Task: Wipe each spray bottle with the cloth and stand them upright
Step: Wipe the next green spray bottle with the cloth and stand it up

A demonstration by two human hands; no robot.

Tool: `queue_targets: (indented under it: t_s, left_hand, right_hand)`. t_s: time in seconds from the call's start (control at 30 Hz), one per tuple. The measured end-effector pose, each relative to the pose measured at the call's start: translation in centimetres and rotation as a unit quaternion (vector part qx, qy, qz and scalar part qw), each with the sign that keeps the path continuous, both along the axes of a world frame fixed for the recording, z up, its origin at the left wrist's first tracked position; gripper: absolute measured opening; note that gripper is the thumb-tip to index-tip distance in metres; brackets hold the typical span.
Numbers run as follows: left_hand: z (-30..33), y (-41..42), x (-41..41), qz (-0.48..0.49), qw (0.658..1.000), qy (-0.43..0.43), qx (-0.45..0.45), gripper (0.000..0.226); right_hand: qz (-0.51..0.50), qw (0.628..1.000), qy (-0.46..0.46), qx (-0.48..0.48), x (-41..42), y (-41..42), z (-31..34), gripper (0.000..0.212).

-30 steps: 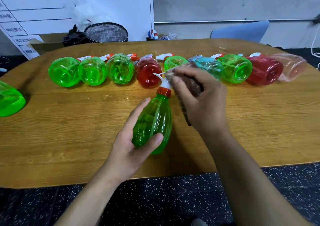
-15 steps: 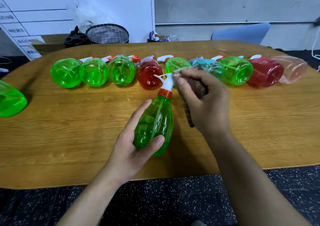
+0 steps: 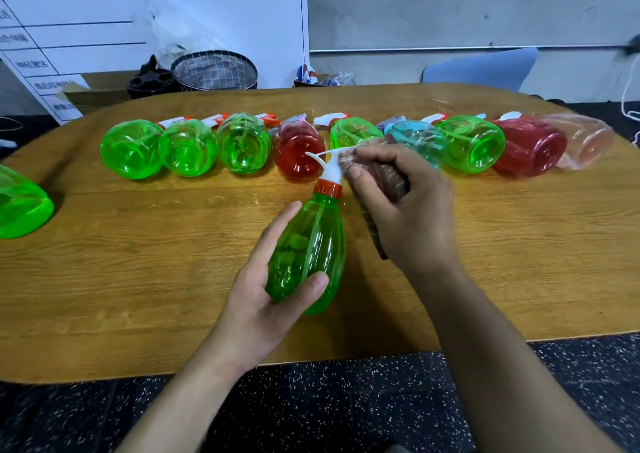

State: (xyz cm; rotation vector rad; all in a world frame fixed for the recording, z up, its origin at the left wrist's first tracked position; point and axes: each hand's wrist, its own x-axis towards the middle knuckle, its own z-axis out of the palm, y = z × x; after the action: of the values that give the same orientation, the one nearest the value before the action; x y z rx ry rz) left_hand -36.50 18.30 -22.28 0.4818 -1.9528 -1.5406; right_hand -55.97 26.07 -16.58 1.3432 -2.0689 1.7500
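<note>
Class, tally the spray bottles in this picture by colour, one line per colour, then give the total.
Green: 7, six lying on the table and one held
Red: 2
Teal: 1
Pale pink: 1
Total: 11

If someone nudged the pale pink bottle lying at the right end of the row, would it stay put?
Probably not. The pale pink see-through plastic bottle lies on its rounded side on the smooth wooden table, so it would likely roll. It looks empty, so probably light.
</note>
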Motion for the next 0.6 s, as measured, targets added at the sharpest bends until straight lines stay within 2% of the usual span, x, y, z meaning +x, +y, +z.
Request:
queue_targets:
  t_s: [0.07,0.13,0.33,0.5,0.6]
  left_hand:
    - [0.0,0.0,0.0,0.001,1.0,-0.004,0.004,0.081]
    - [0.1,0.0,0.0,0.003,1.0,-0.005,0.015,0.082]
    - [0.3,-0.2,-0.2,0.025,0.999,0.009,0.048,0.078]
    - [0.4,0.1,-0.1,0.014,0.999,0.005,0.04,0.077]
    - [0.4,0.0,-0.1,0.015,0.999,0.009,0.046,0.078]
  right_hand:
    - [-0.038,0.999,-0.007,-0.017,-0.5,0.2,-0.2,0.018]
    - [-0.032,0.999,0.0,-0.006,-0.8,0.4,-0.4,0.019]
    - [0.038,0.992,0.027,0.119,-1.3,1.2,-1.3,0.011]
    - [0.013,0.998,0.031,0.046,-1.2,0.8,-1.6,0.019]
    - [0.006,0.998,0.024,0.065,-1.3,0.8,-1.6,0.016]
